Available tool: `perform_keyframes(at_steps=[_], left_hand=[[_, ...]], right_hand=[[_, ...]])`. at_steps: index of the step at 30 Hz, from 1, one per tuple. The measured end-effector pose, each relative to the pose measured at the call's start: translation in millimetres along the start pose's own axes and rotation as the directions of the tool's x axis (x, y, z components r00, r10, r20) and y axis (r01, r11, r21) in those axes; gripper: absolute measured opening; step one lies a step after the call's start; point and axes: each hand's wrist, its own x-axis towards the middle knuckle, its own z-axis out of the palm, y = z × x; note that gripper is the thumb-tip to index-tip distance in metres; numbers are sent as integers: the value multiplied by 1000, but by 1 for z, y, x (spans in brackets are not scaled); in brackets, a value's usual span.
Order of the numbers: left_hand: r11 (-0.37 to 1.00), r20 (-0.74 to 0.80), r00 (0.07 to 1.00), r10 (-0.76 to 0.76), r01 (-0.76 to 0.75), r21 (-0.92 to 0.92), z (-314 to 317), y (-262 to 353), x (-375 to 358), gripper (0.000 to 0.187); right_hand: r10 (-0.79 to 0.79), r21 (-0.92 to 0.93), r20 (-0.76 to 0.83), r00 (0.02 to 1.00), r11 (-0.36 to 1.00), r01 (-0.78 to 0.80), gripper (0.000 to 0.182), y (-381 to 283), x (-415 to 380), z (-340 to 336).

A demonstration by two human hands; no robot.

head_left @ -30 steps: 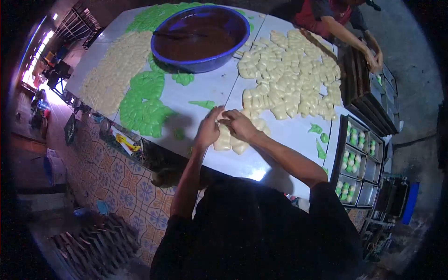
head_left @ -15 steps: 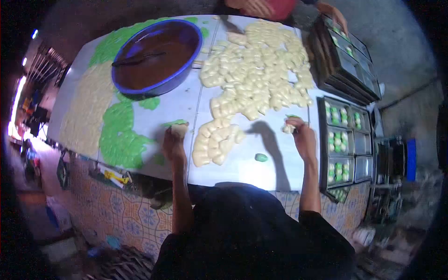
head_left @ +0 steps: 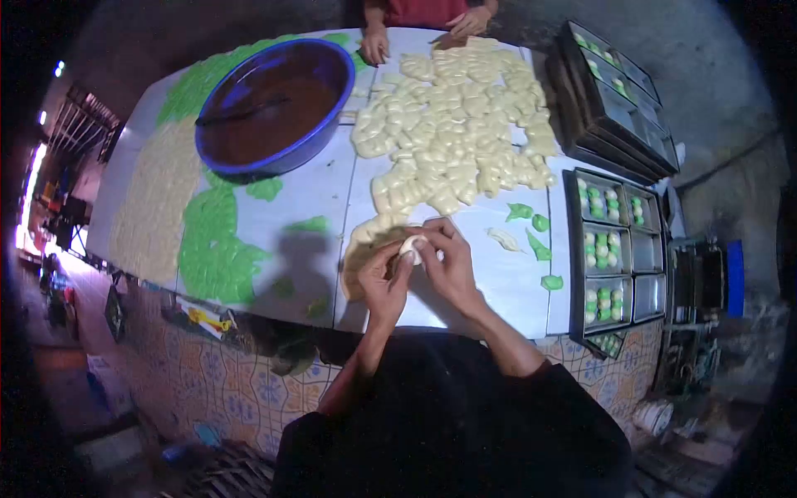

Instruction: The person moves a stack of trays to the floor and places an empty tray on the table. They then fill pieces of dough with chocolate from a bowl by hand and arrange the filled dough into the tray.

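Observation:
A small piece of cream dough (head_left: 411,246) is pinched between my two hands, above the near edge of the cream dough pieces (head_left: 452,137). My left hand (head_left: 384,278) has its fingers closed around the left side of it. From the right, my right hand (head_left: 448,264) presses the same piece with thumb and fingers. Whether anything is inside the dough is hidden. Right of my hands lie several small green dough pieces (head_left: 538,246) and a flat cream dough scrap (head_left: 503,239).
A blue basin (head_left: 344,108) of brown filling with a dark utensil stands back left. Green dough (head_left: 212,249) covers the table's left part. At right are a tray (head_left: 573,241) of green and cream balls and stacked trays (head_left: 581,124). A co-worker's hands (head_left: 376,46) rest at the far edge.
My hands, apart before with dough in each, have come together on one cream piece. Green pieces and a cream scrap now lie at the right. The co-worker's hands have shifted left.

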Motion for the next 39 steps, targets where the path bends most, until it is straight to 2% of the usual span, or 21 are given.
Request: perform_keyframes(at_steps=[4,6,8,10,11,14,16,17,18,19,20,22,23,24,26,28,30,32,35,38,39], left_hand=[[998,-79,997,-26,20,-65,-4,0,-6,12],[509,174,973,-152,228,-830,-6,1,3,14],[179,266,883,-387,354,-918,-8,8,7,33],[141,323,892,-317,380,-914,-8,11,21,51],[-22,397,903,-164,399,-917,-15,16,30,70],[2,467,867,174,474,-880,-28,11,109,77],[543,181,973,-144,231,-807,-59,31,197,86],[868,127,992,3,60,-493,-87,10,247,84],[965,30,991,-130,119,233,-121,-6,300,80],[798,5,978,-209,168,578,-132,3,331,75],[801,9,980,-199,158,578,-144,-31,353,75],[623,-46,957,286,-149,768,-155,-125,398,80],[623,-42,955,295,-159,766,-152,-117,402,80],[736,-66,992,-106,123,666,-147,-99,395,83],[552,59,599,-798,690,468,-136,-64,378,90],[590,44,752,-657,478,651,-117,-40,366,89],[786,-152,971,-182,237,571,-95,-18,326,92],[926,126,921,-370,355,124,-99,-31,287,100],[572,590,636,-496,751,-329,-49,7,181,110],[732,142,788,-600,611,-300,-19,-8,118,97],[719,91,800,-593,577,-388,-15,-20,101,81]], right_hand=[[-152,-127,91,984,978,163,38,-1,28,1],[-248,70,371,895,968,239,36,0,25,14],[-335,65,401,853,939,338,50,28,31,21],[-75,345,453,888,933,-97,77,35,33,22],[-6,603,477,879,729,-323,104,52,32,24],[-38,577,436,899,779,-246,131,45,51,21],[-40,539,426,904,813,-218,128,41,58,17],[7,504,384,923,836,-216,125,50,57,16],[53,465,340,939,858,-217,122,57,55,15],[93,490,293,952,840,-233,118,61,55,16],[66,550,257,964,810,-202,115,67,57,20],[152,540,225,962,803,-253,113,51,58,23],[120,560,237,964,794,-237,109,74,60,23],[155,561,223,962,787,-257,108,59,64,24],[68,641,200,977,746,-183,98,68,68,27],[51,632,205,977,756,-172,91,71,73,24],[22,681,192,981,717,-150,77,71,77,25],[282,816,231,931,465,-343,71,67,83,32],[414,818,419,808,214,-534,39,87,80,31],[640,595,226,735,507,-624,25,67,64,27],[482,708,28,876,609,-357,23,74,56,41]])
